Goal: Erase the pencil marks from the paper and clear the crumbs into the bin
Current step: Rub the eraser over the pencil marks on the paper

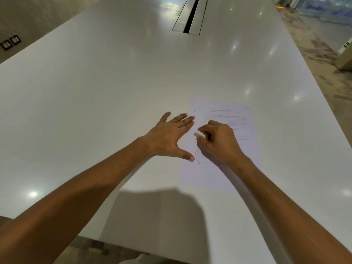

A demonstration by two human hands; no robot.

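A white sheet of paper (228,168) lies on the long white table (95,92), right of centre. Faint pencil scribbles (228,117) cover its upper part, and a curved pencil line (197,155) runs down near its left edge. My right hand (219,143) grips a small white eraser (200,134) and holds it against the paper's left part. My left hand (169,136) lies flat with spread fingers at the sheet's left edge; its fingertips and thumb tip touch the paper. No bin is in view.
A recessed metal cable slot (190,16) sits in the table's far middle. The table's right edge borders patterned carpet (320,50). Wall sockets (10,42) show at far left. The near table edge is below my forearms.
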